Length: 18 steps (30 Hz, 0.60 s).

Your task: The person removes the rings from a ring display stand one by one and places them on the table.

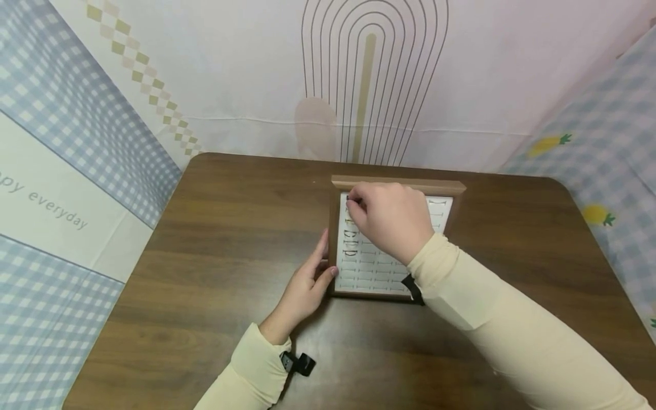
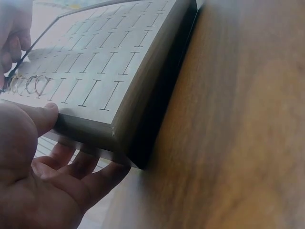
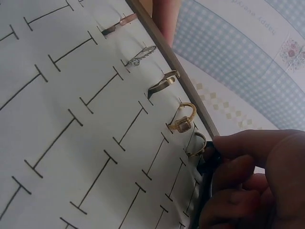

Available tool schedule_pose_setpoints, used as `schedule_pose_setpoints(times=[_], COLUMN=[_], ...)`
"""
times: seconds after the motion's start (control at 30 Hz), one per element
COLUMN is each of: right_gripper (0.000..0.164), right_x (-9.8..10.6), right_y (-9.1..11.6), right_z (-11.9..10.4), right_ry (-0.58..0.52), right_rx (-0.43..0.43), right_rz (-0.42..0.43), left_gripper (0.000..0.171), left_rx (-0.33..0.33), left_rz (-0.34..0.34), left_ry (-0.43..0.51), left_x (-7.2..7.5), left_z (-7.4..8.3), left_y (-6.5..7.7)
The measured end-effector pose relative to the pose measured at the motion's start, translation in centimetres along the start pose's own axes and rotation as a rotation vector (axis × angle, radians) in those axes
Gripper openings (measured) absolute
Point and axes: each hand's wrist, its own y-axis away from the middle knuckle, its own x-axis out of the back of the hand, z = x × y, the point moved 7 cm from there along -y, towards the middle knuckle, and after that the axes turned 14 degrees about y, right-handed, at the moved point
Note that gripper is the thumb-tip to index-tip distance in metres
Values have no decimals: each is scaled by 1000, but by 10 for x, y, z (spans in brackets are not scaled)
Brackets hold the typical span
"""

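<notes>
A brown wooden ring display box [image 1: 335,228] with a white slotted insert [image 1: 366,265] stands on the table. My left hand [image 1: 303,289] grips its left side, thumb on the rim [image 2: 86,120] and fingers lower down against the side. My right hand [image 1: 396,219] is over the box's far left corner. Its thumb and index finger pinch at a thin gold ring [image 3: 196,144], partly hidden by the fingertips. Below it in the left column sit a gold ring with a square stone [image 3: 183,125], a gold band [image 3: 163,86], a silver ring [image 3: 141,56] and a pinkish ring [image 3: 127,19].
Brown wood-grain table [image 1: 230,228] surrounds the box. A raised wooden piece [image 1: 441,186] runs along the box's far edge. Printed cloth [image 1: 246,62] hangs behind the table, with checked cloth [image 1: 56,74] at the sides.
</notes>
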Motion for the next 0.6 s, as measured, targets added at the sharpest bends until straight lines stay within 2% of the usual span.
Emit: schedule_pose_setpoints(times=[0.6], right_gripper=[15], right_x=[-1], right_y=[2], right_z=[2], right_ry=[-33], right_rx=[25], right_rz=[26], left_gripper=[76], left_rx=[-6], left_rz=[-3], left_ry=[-29], left_x=[0], left_z=[0], left_y=[1])
